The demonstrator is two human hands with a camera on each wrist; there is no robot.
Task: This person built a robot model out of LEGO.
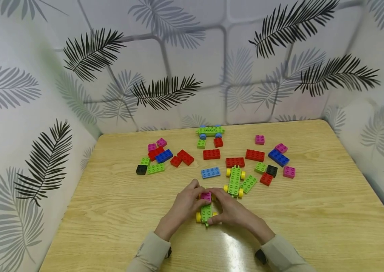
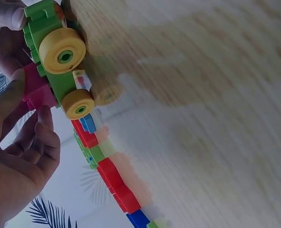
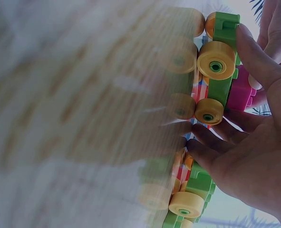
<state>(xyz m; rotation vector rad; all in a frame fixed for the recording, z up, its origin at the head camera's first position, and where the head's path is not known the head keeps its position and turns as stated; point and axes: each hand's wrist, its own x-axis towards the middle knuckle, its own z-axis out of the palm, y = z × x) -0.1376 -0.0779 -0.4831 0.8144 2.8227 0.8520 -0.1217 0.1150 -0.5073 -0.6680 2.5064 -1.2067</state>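
Observation:
A green toy car base (image 1: 207, 214) with yellow wheels stands on the near middle of the table, its wheels down. A magenta building brick (image 1: 206, 196) sits on the far part of its studs. My left hand (image 1: 185, 201) pinches that brick between thumb and fingers from the left. From the right, my right hand (image 1: 235, 212) grips the car base, thumb at the near end and fingers around the far end. The left wrist view shows the magenta brick (image 2: 37, 86) against the studded top; the right wrist view shows the yellow wheels (image 3: 216, 61) near the tabletop.
A second green car base (image 1: 235, 181) with yellow wheels stands just right of the hands, beside a green brick (image 1: 249, 184). A light blue brick (image 1: 210, 172) lies beyond them. Farther back are several loose bricks and a blue-wheeled car base (image 1: 210, 131) near the patterned wall.

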